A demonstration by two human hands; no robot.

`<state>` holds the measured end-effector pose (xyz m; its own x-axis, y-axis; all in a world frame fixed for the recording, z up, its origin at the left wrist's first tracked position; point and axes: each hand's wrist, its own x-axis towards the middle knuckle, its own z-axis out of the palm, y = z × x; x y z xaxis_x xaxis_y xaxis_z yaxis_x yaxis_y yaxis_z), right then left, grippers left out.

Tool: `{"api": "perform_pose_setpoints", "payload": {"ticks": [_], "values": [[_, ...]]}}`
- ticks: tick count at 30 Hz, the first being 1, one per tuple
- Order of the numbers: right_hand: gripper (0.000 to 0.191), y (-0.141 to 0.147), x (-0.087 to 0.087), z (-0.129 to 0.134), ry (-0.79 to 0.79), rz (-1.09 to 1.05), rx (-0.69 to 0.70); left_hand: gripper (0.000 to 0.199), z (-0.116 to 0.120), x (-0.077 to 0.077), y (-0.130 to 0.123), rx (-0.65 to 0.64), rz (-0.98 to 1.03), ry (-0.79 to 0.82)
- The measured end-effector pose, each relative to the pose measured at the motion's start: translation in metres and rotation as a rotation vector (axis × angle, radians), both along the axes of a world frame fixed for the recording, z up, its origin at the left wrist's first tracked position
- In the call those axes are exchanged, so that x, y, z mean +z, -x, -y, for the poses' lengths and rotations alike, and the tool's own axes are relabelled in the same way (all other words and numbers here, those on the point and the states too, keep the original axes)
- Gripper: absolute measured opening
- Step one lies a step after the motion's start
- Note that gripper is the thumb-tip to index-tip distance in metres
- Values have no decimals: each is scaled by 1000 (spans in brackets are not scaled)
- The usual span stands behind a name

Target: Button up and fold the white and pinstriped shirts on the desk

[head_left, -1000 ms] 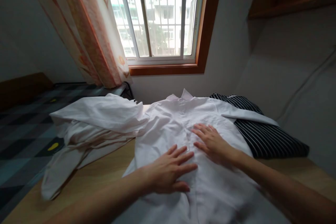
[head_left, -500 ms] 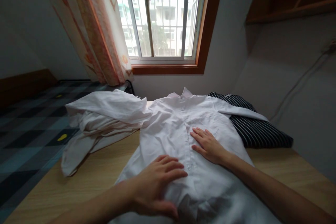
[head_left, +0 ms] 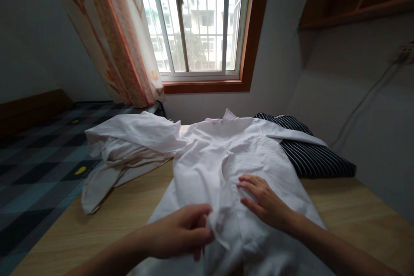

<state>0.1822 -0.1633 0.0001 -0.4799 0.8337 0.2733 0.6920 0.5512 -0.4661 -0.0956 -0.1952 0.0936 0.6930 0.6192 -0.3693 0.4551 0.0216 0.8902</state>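
A white collared shirt lies spread on the wooden table, its collar toward the window and its front edge lifted into a fold near the middle. My left hand is at the lower front with fingers closed on that front edge of the shirt. To its right, my right hand rests palm down on the other half of the shirt, fingers apart. One shirt sleeve reaches over a black striped garment at the right.
Crumpled white and beige cloth lies at the table's left. The wooden table borders a checked bed. Behind are a curtain and window. A shelf hangs at upper right.
My left hand has closed on the shirt's front edge and pulled it up and left, opening a fold. My right hand has slid slightly nearer to me.
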Motion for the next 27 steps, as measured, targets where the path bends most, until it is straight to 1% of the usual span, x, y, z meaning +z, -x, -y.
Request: {"api": "perform_pose_setpoints", "payload": {"ticks": [1,2,3,4,5,7,9,12,14,15,18,21,24,27], "values": [[33,1,0,0,2,5,-4,36,0,5,-1,-84,-114,-112],[32,2,1,0,1,13,-12,29,-1,9,-3,-141,-202,-234],[32,4,3,0,-1,23,-28,26,-3,12,-4,-173,-255,-340],[32,7,5,0,-2,35,-49,25,-8,14,-6,-189,-271,-406],[33,11,8,0,-3,48,-72,26,-15,15,-8,-195,-254,-427],[32,21,14,-3,-4,73,-116,31,-38,12,-13,-181,-195,-397],[31,31,18,-10,0,85,-148,31,-68,3,-19,-108,-180,-404],[34,41,18,-24,29,52,-195,25,-111,-18,-35,39,-255,-536],[37,43,12,-34,49,-3,-246,23,-130,-33,-47,115,-308,-632],[39,41,9,-39,46,-33,-280,23,-136,-40,-53,144,-323,-677],[35,35,1,-46,-9,-84,-378,21,-138,-56,-66,170,-317,-787],[25,30,0,-45,-38,-47,-380,17,-131,-65,-72,159,-284,-862],[20,32,2,-42,-34,-16,-367,15,-126,-69,-73,137,-247,-861],[21,34,2,-41,-27,-11,-354,11,-129,-71,-71,146,-200,-829]]}}
